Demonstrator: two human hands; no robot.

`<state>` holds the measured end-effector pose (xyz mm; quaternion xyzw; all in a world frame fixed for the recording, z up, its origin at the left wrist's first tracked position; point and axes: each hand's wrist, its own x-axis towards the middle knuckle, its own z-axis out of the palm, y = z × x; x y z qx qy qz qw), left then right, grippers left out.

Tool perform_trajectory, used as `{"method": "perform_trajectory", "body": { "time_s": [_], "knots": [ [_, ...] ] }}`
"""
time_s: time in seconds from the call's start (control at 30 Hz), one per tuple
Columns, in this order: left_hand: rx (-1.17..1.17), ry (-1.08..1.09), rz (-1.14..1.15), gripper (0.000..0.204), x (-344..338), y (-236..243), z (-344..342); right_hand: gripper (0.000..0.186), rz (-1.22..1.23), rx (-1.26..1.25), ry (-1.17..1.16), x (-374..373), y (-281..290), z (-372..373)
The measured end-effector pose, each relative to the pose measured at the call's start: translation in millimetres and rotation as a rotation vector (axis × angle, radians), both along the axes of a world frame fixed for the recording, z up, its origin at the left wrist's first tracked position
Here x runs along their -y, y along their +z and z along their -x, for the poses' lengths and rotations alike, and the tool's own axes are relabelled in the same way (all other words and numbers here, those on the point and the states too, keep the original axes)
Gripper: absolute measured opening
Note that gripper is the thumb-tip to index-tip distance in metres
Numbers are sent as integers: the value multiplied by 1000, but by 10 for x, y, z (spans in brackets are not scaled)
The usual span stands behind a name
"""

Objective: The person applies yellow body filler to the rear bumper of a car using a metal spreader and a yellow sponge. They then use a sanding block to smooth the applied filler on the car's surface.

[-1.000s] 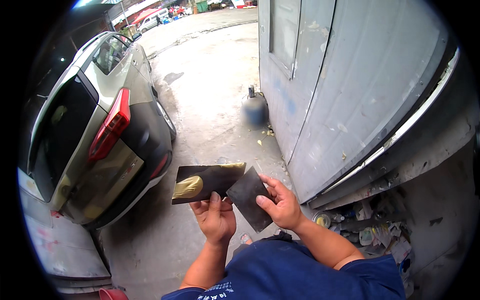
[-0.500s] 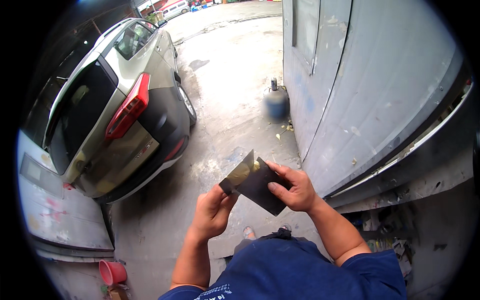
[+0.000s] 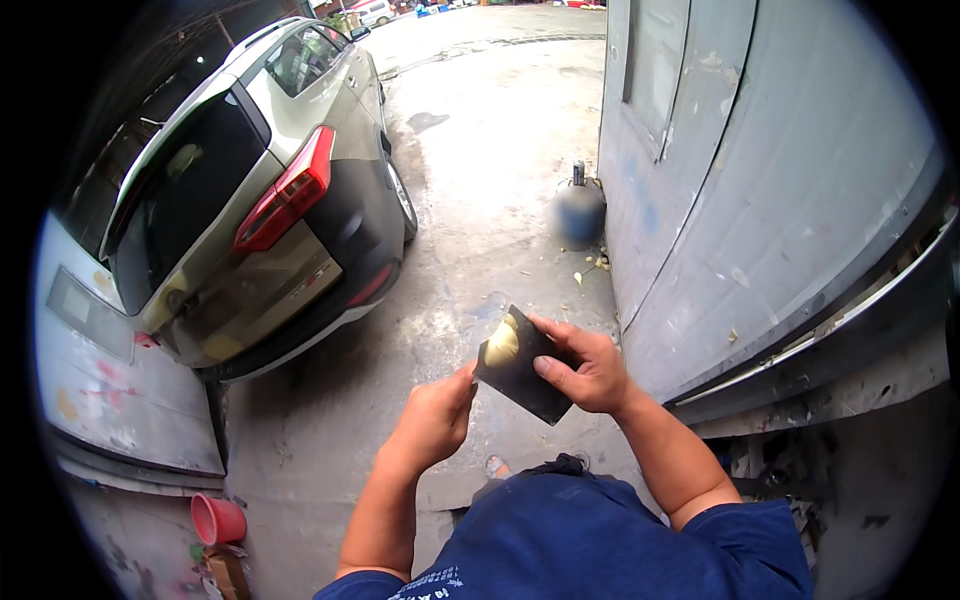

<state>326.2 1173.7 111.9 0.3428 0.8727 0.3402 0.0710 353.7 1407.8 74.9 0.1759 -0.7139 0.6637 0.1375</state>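
The right hand point(image 3: 590, 370) pinches a dark flat scraper point(image 3: 525, 368) loaded with yellowish putty point(image 3: 503, 345) at chest height; the left hand point(image 3: 435, 420) grips its lower edge (a second blade, probably). Mixing seems underway; spreading needs the car point(image 3: 250, 200) beyond.

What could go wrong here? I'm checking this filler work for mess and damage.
The yellowish putty lump sits near the upper edge of the dark flat board, which the right hand holds tilted, so it might slide off onto the concrete ground. The left hand works at the board's lower edge and could get smeared. The car stands close; drips might reach it.
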Motion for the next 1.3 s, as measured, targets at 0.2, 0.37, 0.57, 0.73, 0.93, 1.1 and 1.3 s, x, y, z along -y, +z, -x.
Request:
{"method": "perform_trajectory", "body": {
  "time_s": [0.2,0.37,0.57,0.73,0.93,1.1,1.3],
  "knots": [
    [264,55,-264,35,302,-345,133,42,39,-6,-44,103,390,101],
    [666,-45,-783,38,548,-406,277,42,-304,-447,164,231,672,101],
    [637,-63,-756,36,624,-422,323,47,-471,-461,199,368,440,175],
    [649,-54,-749,34,647,-477,321,47,-545,-462,131,353,260,226],
    [716,-48,-1051,38,501,-460,314,38,-450,-235,-47,224,5,246],
    [793,206,-1342,30,267,-506,252,43,297,182,-48,327,-60,137],
    [779,371,-1410,29,-85,-579,60,42,392,82,-11,628,-49,58]
  ]
}}
